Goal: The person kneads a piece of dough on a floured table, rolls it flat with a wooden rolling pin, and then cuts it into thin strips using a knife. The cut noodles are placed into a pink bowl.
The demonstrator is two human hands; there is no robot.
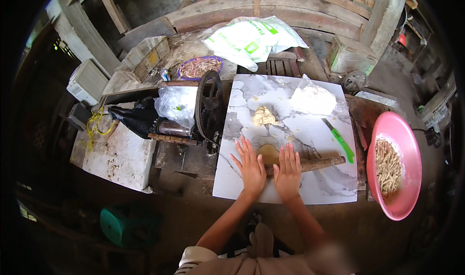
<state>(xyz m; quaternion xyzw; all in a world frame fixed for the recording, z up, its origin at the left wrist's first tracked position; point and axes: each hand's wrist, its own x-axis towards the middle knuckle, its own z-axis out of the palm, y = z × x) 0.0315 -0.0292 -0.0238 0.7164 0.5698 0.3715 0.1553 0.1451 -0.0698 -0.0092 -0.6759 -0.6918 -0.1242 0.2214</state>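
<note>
My left hand [252, 167] and my right hand [288, 172] lie side by side, palms down and fingers stretched out, on a wooden rolling pin [323, 164]. The pin's right end sticks out past my right hand; most of the rest is hidden under my palms. A flattened piece of dough [268, 153] shows between my fingers, partly covered. Beyond it a rough lump of dough [263, 116] rests on the marble-patterned board [232, 188]. To the right lie a green-handled knife [342, 144] and a clear plastic bag of white powder [314, 99].
A pink basin [415, 178] holding floured dough strips stands at the right. Left of the board is a machine with a large dark wheel [199, 105]. Farther back are a purple-rimmed tray [183, 76] of thin strips and a white sack [242, 41]. A green stool [114, 226] stands lower left.
</note>
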